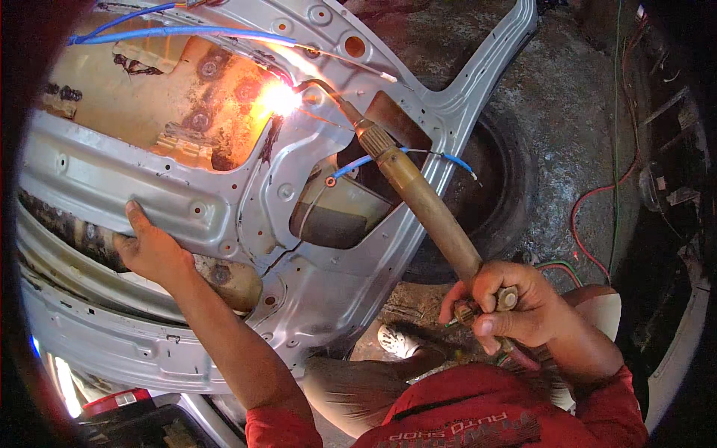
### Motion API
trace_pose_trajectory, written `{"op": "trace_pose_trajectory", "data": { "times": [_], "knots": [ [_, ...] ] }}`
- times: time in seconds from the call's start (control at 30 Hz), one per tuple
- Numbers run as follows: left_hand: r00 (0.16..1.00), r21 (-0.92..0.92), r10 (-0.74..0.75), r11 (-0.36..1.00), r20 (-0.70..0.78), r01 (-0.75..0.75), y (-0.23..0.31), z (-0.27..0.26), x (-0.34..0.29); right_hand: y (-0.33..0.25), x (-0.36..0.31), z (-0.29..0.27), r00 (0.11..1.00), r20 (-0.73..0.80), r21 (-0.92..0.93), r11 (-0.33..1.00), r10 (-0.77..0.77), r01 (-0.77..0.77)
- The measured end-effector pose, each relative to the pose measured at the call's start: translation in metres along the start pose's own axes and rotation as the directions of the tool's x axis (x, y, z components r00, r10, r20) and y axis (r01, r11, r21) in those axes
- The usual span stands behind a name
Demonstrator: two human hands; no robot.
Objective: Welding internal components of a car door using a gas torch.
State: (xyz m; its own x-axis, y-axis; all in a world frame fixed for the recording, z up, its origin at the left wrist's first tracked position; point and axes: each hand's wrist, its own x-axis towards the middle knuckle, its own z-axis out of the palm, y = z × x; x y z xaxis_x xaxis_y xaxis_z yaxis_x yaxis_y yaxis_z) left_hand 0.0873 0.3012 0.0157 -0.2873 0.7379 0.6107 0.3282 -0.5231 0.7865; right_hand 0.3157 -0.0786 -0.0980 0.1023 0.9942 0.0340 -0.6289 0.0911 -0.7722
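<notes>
My right hand [519, 302] is closed around the rear end of a brass gas torch [426, 198], by its valve knobs [506, 299]. The torch slants up and left to a thin curved tip, where a glaring flame [280, 98] plays at the edge of an opening in a silver car body panel [112, 160]. The glare hides the metal at that spot. My left hand [158, 252] grips the panel's lower rail, one digit lying on top and the others partly hidden in the gap below. A blue cable with a ring end [358, 163] lies across another opening.
More blue cables [187, 32] cross the panel's top left. A tire [493, 201] lies behind the panel on the stained floor [564, 149]. Red hose [582, 213] and green hose [616, 172] run along the right. A red tail light [116, 401] shows at lower left.
</notes>
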Motion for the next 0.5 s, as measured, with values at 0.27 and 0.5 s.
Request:
{"op": "trace_pose_trajectory", "data": {
  "times": [0.27,0.5],
  "knots": [
    [0.999,-0.035,0.032,0.999,0.027,-0.031,-0.005,-0.003,0.002,-0.005,-0.003,0.001,0.992,-0.038,0.032,0.992,0.12,-0.119],
    [0.999,-0.017,-0.022,1.0,-0.026,0.022,-0.003,-0.001,0.001,-0.011,-0.002,0.007,0.984,-0.062,0.059,0.985,0.168,-0.165]
  ]
}}
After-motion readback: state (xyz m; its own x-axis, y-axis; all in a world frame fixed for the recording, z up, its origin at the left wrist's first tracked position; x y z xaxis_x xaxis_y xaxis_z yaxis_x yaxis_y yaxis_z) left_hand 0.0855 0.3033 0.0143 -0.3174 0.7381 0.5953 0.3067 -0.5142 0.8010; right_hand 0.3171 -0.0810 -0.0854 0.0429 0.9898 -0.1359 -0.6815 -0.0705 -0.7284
